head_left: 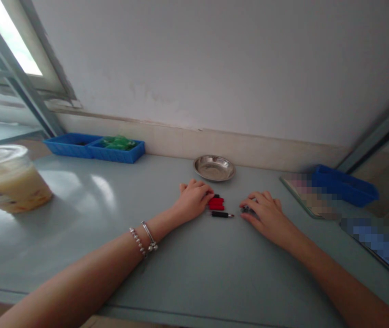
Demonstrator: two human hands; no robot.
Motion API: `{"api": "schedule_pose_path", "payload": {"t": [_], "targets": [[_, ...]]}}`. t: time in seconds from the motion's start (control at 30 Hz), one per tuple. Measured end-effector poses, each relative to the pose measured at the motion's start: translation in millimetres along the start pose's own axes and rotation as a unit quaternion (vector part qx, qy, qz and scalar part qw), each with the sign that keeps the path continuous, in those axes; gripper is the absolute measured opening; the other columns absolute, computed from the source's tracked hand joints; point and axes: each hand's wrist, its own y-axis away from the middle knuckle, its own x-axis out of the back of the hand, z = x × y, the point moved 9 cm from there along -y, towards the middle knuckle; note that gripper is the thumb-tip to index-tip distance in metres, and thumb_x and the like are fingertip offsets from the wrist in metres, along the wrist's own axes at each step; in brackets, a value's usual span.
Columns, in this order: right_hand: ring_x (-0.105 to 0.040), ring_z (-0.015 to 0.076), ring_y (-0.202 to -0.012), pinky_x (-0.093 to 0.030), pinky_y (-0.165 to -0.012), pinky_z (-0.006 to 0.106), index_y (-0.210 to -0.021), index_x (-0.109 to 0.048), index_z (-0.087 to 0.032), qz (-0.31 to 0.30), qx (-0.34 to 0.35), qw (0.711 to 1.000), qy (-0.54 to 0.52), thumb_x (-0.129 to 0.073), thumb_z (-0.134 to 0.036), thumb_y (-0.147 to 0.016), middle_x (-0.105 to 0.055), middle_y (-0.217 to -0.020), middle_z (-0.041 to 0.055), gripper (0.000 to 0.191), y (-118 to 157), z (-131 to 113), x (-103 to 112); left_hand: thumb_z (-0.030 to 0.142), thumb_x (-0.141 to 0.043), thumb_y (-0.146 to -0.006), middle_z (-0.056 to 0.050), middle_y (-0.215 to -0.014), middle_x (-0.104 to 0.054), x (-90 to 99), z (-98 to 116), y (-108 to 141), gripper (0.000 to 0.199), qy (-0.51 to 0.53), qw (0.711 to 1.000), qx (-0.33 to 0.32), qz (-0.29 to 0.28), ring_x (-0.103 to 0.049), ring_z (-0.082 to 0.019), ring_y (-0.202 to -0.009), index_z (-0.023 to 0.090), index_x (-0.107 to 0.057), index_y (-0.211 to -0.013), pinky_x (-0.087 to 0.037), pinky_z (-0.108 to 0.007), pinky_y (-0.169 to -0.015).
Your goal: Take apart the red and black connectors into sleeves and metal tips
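Left hand (197, 199) held palm-down at red pieces (217, 207), right hand (262, 212) arched over grey items (247, 209); neither grip can be told

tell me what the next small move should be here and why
Probably the right hand should close its fingertips on the small grey pieces: its thumb and fingers already curl about them, though its grip is unclear. The left hand is at the red pieces, so the right seems better placed.
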Motion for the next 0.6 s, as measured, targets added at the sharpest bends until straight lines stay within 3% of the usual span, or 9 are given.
{"api": "schedule_pose_path", "payload": {"t": [0.3, 0.6], "targets": [[-0.046, 0.0245, -0.088, -0.032, -0.065, 0.034, -0.094, -0.06, -0.023, 0.008, -0.016, 0.999, -0.027, -0.053, -0.028, -0.078, -0.058, -0.094, 0.0073, 0.018, -0.9, 3.2, 1.7, 0.039, -0.045, -0.083, -0.005, -0.096, -0.057, -1.6, 4.9, 2.9, 0.025, 0.019, 1.0, -0.017, -0.003, -0.044, -0.022, -0.09, 0.019, -0.056, -0.093, -0.028, -0.034, -0.069], [-0.049, 0.0162, -0.064, -0.032, -0.066, 0.031, -0.087, -0.056, -0.02, 0.112, -0.079, 0.981, -0.14, -0.034, -0.017, -0.081, -0.056, -0.068, 0.0018, 0.023, 1.0, 6.7, 36.8, 0.043, -0.042, -0.084, -0.005, -0.1, -0.056, 0.7, 14.8, 6.1, 0.031, 0.02, 0.999, -0.045, -0.016, -0.042, -0.023, -0.091, 0.023, -0.053, -0.105, -0.028, -0.033, -0.069]]}}
